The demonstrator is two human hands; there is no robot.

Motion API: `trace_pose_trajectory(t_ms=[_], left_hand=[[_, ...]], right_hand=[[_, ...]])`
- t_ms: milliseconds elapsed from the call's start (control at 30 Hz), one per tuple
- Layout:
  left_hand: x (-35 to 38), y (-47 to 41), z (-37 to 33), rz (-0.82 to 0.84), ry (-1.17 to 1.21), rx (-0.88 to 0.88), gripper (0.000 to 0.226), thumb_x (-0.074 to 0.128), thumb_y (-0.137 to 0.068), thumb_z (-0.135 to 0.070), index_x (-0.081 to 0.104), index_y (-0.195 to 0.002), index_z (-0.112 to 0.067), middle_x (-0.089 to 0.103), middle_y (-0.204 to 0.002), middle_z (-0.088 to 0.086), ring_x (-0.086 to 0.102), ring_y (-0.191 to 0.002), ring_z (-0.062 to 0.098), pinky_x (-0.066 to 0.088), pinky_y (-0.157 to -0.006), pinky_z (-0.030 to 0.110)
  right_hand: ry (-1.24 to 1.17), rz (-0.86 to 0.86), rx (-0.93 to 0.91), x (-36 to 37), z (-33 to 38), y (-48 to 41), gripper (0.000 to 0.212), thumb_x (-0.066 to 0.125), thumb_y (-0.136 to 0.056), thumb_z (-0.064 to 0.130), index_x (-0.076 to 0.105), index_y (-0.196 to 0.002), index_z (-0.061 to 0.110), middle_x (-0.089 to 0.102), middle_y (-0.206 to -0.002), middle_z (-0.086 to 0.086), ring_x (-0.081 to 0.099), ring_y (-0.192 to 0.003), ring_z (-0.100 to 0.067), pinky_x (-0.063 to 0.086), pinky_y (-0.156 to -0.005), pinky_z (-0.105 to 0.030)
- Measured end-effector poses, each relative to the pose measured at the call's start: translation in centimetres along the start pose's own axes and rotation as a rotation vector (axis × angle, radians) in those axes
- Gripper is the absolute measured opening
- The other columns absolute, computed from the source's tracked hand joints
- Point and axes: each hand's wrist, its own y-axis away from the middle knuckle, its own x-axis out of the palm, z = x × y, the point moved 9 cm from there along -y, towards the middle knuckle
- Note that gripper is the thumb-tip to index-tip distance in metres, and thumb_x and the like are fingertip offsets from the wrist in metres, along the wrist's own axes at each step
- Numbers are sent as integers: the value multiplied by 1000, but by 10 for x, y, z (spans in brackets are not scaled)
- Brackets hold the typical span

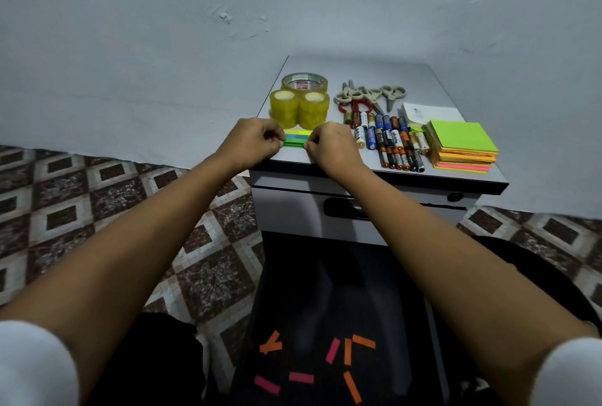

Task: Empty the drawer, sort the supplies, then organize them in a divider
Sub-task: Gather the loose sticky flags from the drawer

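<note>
A small stack of green, blue and yellow sticky flags [297, 139] lies near the front left of the grey cabinet top [439, 79]. My left hand [257, 141] pinches its left end and my right hand [332, 144] pinches its right end. Behind the flags stand three rolls of clear tape [299, 99]. Scissors [369, 97] lie at the back, several batteries [389, 141] sit in rows in the middle, and a pile of neon sticky notes [462, 146] is at the right. The open black drawer [286, 301] below holds several loose orange and pink flags [350, 352].
A white pad [430, 114] lies behind the sticky notes. The cabinet stands against a pale wall, on a patterned tile floor [97, 216]. A shut drawer with a dark handle [342, 208] and a lock [455, 197] sits above the open one.
</note>
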Motion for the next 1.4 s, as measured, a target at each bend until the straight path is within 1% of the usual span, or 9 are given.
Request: trace_pose_trajectory(t_ms=[67,233,500,600,700,800,1100,1233,1400], left_hand=[[0,2,0,4,4,-9,19,61,-85,-7,70,-102,-6,61,-88,0,56,-80,11,39,-63,9],[-4,13,-5,-25,56,-32,26,66,-83,-12,65,-109,-9,64,-98,6,59,-90,17,43,-77,21],[7,81,-42,-115,90,145,27,71,-81,-13,67,-108,-9,64,-105,7,60,-97,14,45,-87,18],[37,107,-42,-10,118,138,27,71,-81,-15,66,-107,-11,63,-100,0,56,-90,7,36,-76,-1],[78,130,-37,115,103,154,27,69,-80,-22,68,-105,-10,65,-98,1,56,-87,7,32,-75,-4],[126,148,-25,266,93,106,26,68,-84,-20,67,-108,-10,65,-103,3,56,-89,7,35,-76,3],[252,199,24,672,62,-126,25,65,-84,-17,66,-107,-8,63,-107,8,60,-98,19,44,-83,22],[283,222,45,775,24,-186,19,63,-85,-16,67,-102,-9,64,-106,5,60,-98,17,44,-84,23],[307,235,46,857,-79,-128,21,57,-86,-15,65,-105,-8,59,-111,10,57,-102,25,47,-87,36]], right_hand=[[-13,-10,-6,-1,0,1,21,59,-88,14,71,-93,-2,68,-94,-19,61,-90,-31,44,-71,-30],[-61,-44,-62,-14,4,12,21,59,-87,14,72,-94,-1,69,-92,-18,63,-89,-29,48,-75,-33],[-148,-74,-150,-51,2,75,29,64,-88,24,68,-110,7,66,-104,-13,62,-96,-24,44,-86,-25],[-160,-34,-148,-49,-13,110,26,67,-85,23,70,-106,8,67,-99,-11,63,-89,-21,40,-79,-17],[-146,47,-144,-27,-37,147,25,67,-82,25,72,-98,7,69,-92,-10,65,-83,-21,42,-76,-16],[-145,176,-61,7,-70,178,23,69,-83,21,71,-101,8,69,-94,-10,65,-86,-20,38,-76,-10],[-48,560,156,120,-152,243,24,61,-89,16,67,-111,8,66,-111,-10,62,-103,-23,44,-88,-24],[41,734,247,158,-181,265,24,52,-92,14,64,-112,8,65,-112,-12,62,-100,-27,49,-88,-33],[161,783,237,183,-200,284,28,48,-92,13,58,-117,7,54,-122,-14,58,-104,-31,49,-86,-38]])
